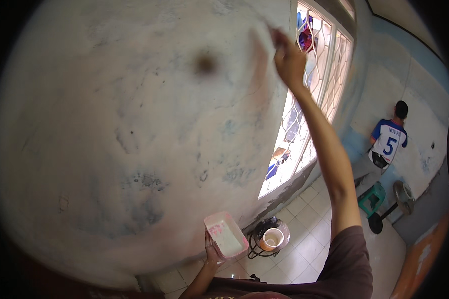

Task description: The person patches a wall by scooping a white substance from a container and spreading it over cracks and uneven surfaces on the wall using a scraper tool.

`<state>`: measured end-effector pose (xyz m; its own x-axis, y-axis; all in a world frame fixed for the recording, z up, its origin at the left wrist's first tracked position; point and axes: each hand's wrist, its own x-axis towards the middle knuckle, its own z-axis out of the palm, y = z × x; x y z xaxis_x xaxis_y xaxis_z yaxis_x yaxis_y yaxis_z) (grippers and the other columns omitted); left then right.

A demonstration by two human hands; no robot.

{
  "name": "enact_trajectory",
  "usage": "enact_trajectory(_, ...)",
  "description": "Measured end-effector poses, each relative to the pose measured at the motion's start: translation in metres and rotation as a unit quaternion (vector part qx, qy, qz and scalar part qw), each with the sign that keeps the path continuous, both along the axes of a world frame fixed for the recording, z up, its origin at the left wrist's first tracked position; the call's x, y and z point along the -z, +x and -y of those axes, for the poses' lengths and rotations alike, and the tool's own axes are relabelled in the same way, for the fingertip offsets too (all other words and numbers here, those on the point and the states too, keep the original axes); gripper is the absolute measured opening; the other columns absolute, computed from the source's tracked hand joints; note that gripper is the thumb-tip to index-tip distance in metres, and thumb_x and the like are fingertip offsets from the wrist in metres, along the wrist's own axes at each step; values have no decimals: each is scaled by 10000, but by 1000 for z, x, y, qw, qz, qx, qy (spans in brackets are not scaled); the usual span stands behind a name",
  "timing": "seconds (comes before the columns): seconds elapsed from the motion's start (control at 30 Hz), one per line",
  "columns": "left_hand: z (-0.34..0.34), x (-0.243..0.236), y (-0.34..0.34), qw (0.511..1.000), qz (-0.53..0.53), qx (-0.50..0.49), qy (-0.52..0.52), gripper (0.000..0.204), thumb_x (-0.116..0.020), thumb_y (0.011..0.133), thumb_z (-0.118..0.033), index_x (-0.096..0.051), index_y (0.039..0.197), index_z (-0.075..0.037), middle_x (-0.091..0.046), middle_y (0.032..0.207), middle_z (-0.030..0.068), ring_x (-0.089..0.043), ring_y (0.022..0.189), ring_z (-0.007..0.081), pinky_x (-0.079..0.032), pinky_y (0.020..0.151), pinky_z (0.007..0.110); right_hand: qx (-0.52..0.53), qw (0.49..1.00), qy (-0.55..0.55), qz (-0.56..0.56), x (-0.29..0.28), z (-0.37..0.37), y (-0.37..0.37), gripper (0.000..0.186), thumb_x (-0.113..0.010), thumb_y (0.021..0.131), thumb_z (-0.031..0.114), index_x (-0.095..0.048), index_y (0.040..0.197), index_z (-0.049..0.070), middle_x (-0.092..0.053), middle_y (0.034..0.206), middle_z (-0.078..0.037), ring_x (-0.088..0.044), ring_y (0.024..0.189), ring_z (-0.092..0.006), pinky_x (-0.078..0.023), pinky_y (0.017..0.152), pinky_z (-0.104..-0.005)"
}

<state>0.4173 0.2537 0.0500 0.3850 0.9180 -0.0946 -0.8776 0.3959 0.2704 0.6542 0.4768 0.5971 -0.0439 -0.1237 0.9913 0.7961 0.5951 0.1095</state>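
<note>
My left hand (212, 253) holds a pink rectangular plastic tub (216, 228) low in front of the wall, with whitish material inside it. My right arm reaches up high beside the window. At its end my right hand (290, 61) is closed near the wall, smeared by motion; a thin dark shape sticks out past the fingers, too blurred to name. The pale wall (174, 119) has patchy grey stains, cracks and small pits. A blurred brown spot hangs over the upper part of the view.
A barred window (304, 114) borders the wall on the right. Below it, a white and orange bucket (272, 239) stands on a round stool (286, 230). Farther right, another person (389, 139) faces a wall, near a green plastic stool (372, 198) and a standing fan (403, 197).
</note>
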Motion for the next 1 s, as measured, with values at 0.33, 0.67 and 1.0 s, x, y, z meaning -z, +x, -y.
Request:
enact_trajectory(0.33,-28,-1,-58,993,32,113,-1,774,-431,984,-728,-432,1539,-188,-551,1487,99,-569,1339,366,-445,1108,673,234,962,-136,42,-24,5,-174,359,-534,972,205,-635,1306,123,-759,902,-185,-734,800,-419,-590,740,-506)
enact_trajectory(0.67,-22,-11,-85,979,13,205,-4,772,-414,978,-742,-448,1526,-201,-551,1482,90,-568,1336,376,-468,1085,657,237,953,-149,-116,-113,7,-18,286,-614,930,295,-746,1003,53,-730,726,-164,-736,686,-347,-575,662,-461)
enact_trajectory(1.0,-27,-12,-113,974,-17,228,-1,794,-371,965,-779,-437,1524,-218,-568,1447,86,-582,1317,369,-485,1066,655,287,944,9,166,-27,37,-267,395,-590,890,121,-648,1261,-2,-721,1152,-217,-740,951,-331,-606,765,-432)
